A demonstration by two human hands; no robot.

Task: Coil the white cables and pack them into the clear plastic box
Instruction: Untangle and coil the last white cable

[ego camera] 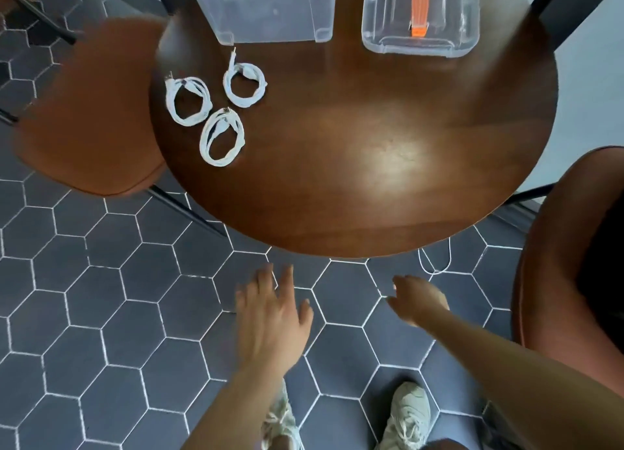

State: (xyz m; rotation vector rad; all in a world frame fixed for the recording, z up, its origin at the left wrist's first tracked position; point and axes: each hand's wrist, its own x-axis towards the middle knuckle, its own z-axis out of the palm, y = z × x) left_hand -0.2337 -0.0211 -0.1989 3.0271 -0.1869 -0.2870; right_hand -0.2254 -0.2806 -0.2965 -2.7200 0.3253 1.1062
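White cable loop [435,273] dangles off the table's [371,128] near rim, just past the empty right hand [418,301] with its fingers loosely open, and well nearer to it than the left hand [273,314], fingers spread.

Left hand [271,318] spread flat; right hand [418,299] loosely curled, both arms extended forward.

My table [371,186] is dark wood, polished glossy, with a bright sheen at centre; the box [263,13] at upper middle is clear, smooth plastic; the cables [221,114] look white and matt; the floor [118,297] is matt grey tile; my shoes [408,412] at the bottom are pale cloth.
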